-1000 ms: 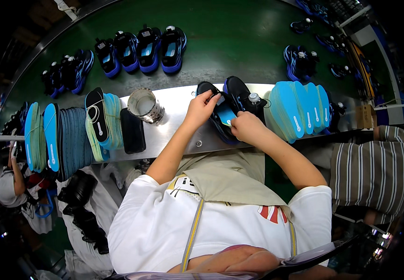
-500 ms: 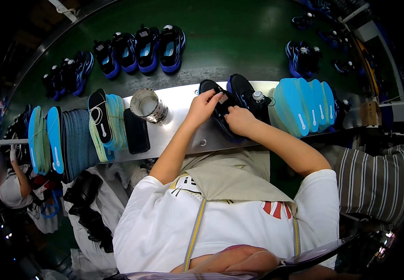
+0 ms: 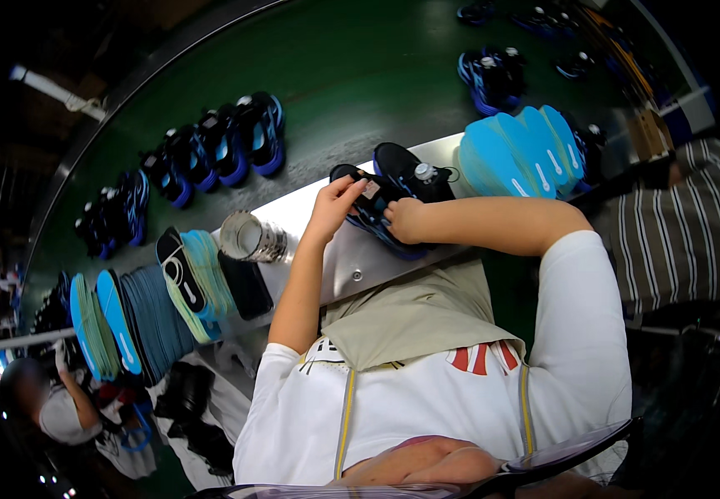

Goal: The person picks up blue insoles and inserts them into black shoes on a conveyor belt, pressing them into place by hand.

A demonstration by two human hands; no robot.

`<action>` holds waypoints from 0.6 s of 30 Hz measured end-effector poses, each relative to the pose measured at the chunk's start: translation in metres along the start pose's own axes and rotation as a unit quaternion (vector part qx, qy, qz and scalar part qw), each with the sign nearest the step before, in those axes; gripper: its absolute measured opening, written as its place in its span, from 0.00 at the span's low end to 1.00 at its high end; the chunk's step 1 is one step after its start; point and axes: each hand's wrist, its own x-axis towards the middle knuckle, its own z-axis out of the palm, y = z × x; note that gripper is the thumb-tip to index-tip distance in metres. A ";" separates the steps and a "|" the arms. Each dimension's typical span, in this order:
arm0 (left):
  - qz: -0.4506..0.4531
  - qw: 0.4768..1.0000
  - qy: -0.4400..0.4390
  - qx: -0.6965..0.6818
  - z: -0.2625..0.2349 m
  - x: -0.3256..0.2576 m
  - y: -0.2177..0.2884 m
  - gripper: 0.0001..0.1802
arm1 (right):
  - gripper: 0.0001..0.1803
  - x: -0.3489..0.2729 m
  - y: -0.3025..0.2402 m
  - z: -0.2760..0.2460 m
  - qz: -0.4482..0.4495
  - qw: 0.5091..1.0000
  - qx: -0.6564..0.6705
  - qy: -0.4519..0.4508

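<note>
A black shoe [image 3: 344, 173] with a blue sole lies on the metal shelf in front of me, between my hands. My left hand [image 3: 334, 206] is closed, its thumb and fingers pinching the tongue beside a small pale label. Curled at the shoe's opening, my right hand [image 3: 406, 219] grips its edge; its fingertips are partly hidden. Just right of it stands a second black shoe [image 3: 399, 160], with a white ball-like piece [image 3: 425, 172] at its opening. Neither hand touches that shoe.
Blue insoles [image 3: 493, 154] stack at the right; more insole bundles [image 3: 154, 312] line the left. A clear container [image 3: 248, 237] and a black phone-like slab [image 3: 246, 287] sit between. Shoes [image 3: 219, 150] stand on the green surface [image 3: 335, 75] beyond. A person in stripes [image 3: 668, 233] is at right.
My view has tilted, so the shelf now slants up to the right. Both hands stay at the same shoe, and my right elbow appears raised.
</note>
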 end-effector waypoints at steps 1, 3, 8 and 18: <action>0.018 1.000 0.011 -0.002 0.002 0.003 -0.002 0.12 | 0.16 0.003 0.000 0.002 0.007 1.000 0.012 0.009; 0.054 0.998 0.036 -0.009 0.008 0.007 -0.003 0.14 | 0.13 0.014 0.003 0.014 -0.020 0.997 -0.044 0.061; 0.230 0.924 0.224 0.210 0.033 0.002 0.005 0.10 | 0.12 -0.001 0.003 0.018 -0.042 0.990 -0.031 0.127; 0.191 0.843 0.062 0.498 0.042 0.000 0.009 0.20 | 0.28 -0.052 -0.026 0.001 0.026 0.961 0.252 0.111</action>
